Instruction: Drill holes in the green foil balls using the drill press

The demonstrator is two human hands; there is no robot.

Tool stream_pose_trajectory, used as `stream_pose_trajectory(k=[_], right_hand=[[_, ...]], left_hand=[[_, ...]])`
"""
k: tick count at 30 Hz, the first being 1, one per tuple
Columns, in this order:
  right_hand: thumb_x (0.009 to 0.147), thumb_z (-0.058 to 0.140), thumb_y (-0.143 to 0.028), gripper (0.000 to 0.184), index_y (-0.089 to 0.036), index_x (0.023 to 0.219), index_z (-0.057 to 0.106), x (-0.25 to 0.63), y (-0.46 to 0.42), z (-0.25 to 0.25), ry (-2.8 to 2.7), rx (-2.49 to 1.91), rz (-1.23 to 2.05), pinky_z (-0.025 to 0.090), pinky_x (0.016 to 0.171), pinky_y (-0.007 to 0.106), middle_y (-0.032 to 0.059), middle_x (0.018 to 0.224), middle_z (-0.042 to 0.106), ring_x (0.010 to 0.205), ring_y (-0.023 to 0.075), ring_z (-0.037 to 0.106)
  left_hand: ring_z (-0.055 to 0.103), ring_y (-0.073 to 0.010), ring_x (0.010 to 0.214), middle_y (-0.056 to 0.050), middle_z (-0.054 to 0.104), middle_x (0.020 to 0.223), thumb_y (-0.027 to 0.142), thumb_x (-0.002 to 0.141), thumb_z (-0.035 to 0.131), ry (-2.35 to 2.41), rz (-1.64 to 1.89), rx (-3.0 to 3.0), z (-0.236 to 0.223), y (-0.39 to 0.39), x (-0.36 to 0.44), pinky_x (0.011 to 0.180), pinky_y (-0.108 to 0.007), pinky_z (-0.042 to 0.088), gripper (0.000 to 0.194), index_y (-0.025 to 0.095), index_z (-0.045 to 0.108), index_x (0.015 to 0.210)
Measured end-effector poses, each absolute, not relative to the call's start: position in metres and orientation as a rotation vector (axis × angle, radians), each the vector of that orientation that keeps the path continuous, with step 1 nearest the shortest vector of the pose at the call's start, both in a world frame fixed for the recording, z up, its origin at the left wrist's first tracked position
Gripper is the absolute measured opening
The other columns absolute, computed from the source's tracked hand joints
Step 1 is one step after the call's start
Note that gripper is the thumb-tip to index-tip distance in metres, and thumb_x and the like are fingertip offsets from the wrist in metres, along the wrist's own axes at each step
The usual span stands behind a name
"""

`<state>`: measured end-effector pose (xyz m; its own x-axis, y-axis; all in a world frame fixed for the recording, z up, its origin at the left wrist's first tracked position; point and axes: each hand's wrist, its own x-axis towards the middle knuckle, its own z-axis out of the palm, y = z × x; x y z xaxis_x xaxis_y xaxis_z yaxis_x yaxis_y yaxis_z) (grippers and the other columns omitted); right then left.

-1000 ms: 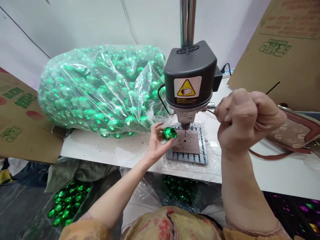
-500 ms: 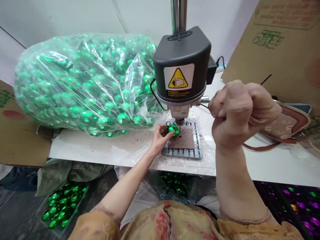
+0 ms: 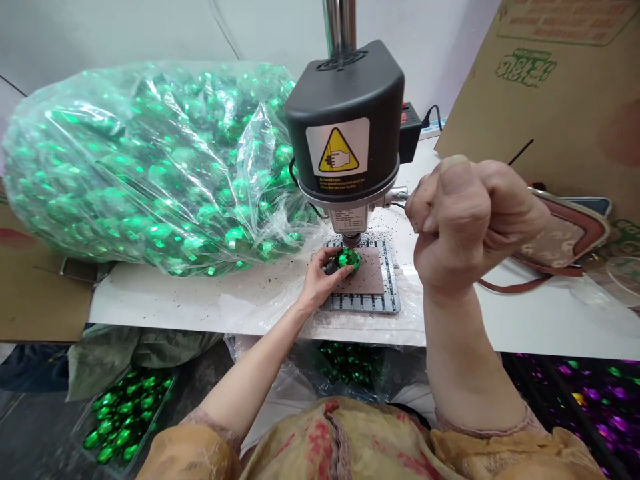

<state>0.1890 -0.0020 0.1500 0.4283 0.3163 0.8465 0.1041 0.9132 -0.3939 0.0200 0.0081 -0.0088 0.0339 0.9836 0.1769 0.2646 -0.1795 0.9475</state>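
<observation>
My left hand [image 3: 323,277] pinches a shiny green faceted ball [image 3: 349,260] between thumb and fingers. The ball sits over the brown board [image 3: 373,277] on the slotted metal base [image 3: 393,300], directly under the chuck of a black bench drill press [image 3: 345,127]. The bit's tip is hidden at the ball's top. My right hand [image 3: 473,223] is closed in a fist round the drill press's feed handle, which its fingers mostly cover. A thin black spoke [image 3: 521,152] sticks up behind that hand.
A big clear bag of green balls [image 3: 165,173] lies left of the drill press. Cardboard boxes [image 3: 565,107] stand at both sides. A handbag [image 3: 560,237] is at the right. Below the white table [image 3: 175,300] are a tub of green balls [image 3: 127,413] and purple ones [image 3: 600,400].
My left hand has brought the green ball rightward from beside the board to under the chuck. My right hand keeps its grip on the handle. The whole view has shifted somewhat.
</observation>
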Motion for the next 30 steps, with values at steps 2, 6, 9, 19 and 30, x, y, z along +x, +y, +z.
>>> stream_pose_trajectory(k=[2,6,9,19,30], right_hand=[[0.091,0.059,-0.032,0.052,-0.019,0.057,0.023,0.189,-0.002,0.150,-1.127,-0.420,0.147,0.023,0.043,0.028,-0.0052,0.047,0.022,0.042,0.0060,0.032],[0.091,0.058,-0.029,0.052,-0.019,0.057,0.021,0.187,-0.001,0.150,-1.106,-0.388,0.139,0.021,0.044,0.029,-0.0051,0.047,0.021,0.042,0.0061,0.031],[0.091,0.059,-0.029,0.054,-0.018,0.055,0.020,0.187,0.000,0.151,-1.117,-0.351,0.137,0.021,0.043,0.029,-0.0050,0.047,0.022,0.041,0.0055,0.032],[0.092,0.058,-0.030,0.049,-0.021,0.057,0.025,0.187,-0.003,0.157,-1.106,-0.506,0.159,0.023,0.046,0.029,-0.0051,0.050,0.023,0.043,0.0064,0.031],[0.092,0.059,-0.037,0.052,-0.020,0.059,0.023,0.186,0.004,0.167,-1.107,-0.603,0.118,0.027,0.046,0.029,-0.0038,0.052,0.023,0.045,0.0065,0.031]], left_hand=[[0.063,-0.0257,0.107,-0.007,0.071,0.108,0.042,0.069,0.088,1.327,1.166,1.603,-0.009,0.007,0.020,0.097,-0.040,0.047,0.048,0.024,0.072,0.110],[0.062,-0.0273,0.113,-0.008,0.069,0.116,0.040,0.069,0.088,1.306,1.124,1.661,-0.013,0.005,0.022,0.103,-0.042,0.045,0.054,0.024,0.070,0.117],[0.063,-0.0275,0.113,-0.009,0.069,0.117,0.039,0.070,0.088,1.284,1.110,1.633,-0.016,0.007,0.025,0.103,-0.043,0.046,0.054,0.023,0.067,0.118],[0.066,-0.0236,0.106,-0.007,0.069,0.114,0.036,0.073,0.085,1.150,1.170,1.548,-0.016,-0.001,0.040,0.097,-0.039,0.052,0.051,0.023,0.059,0.115],[0.063,-0.0251,0.120,-0.010,0.065,0.127,0.041,0.076,0.084,1.010,1.125,1.552,-0.018,0.001,0.033,0.105,-0.039,0.049,0.054,0.022,0.055,0.118]])
